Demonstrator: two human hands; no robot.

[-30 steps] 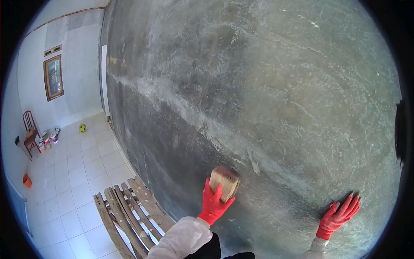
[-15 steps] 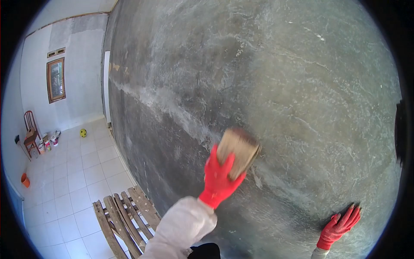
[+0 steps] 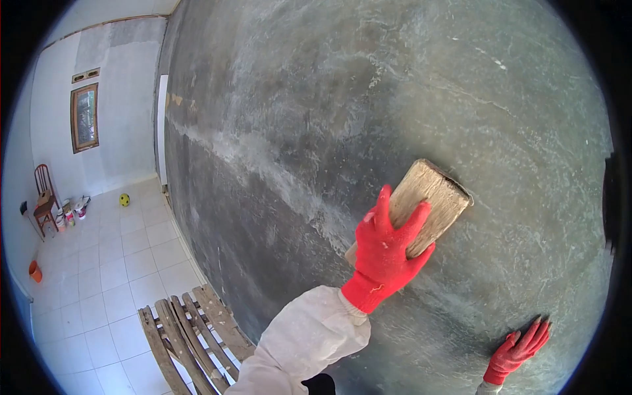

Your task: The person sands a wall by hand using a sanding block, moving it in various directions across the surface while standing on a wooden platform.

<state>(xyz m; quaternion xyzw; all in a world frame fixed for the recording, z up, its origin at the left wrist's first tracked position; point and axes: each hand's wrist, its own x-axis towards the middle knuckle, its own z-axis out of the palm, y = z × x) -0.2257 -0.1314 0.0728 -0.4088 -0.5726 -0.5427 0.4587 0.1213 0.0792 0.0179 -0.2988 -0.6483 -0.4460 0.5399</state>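
Observation:
My left hand (image 3: 388,253), in a red glove, grips a worn wooden block (image 3: 431,201) with its fingers spread over the block's face. The block lies tilted against a grey plastered wall (image 3: 276,105) with pale scuffs and a whitish diagonal streak. What is on the block's wall-facing side is hidden. At the lower right, my right hand (image 3: 517,352), also red-gloved, rests flat on the same wall with its fingers outstretched and nothing in them.
Below left stands a slatted wooden bench (image 3: 191,336) close to the wall. On the white tiled floor (image 3: 108,276) farther back are a yellow ball (image 3: 124,199), an orange bucket (image 3: 35,271), several containers (image 3: 70,214) and a wooden chair (image 3: 45,197). A small framed window (image 3: 84,118) is in the far wall.
My left hand has slid the wooden block up and to the right across the wall. My right hand stays about where it was, still flat on the plaster.

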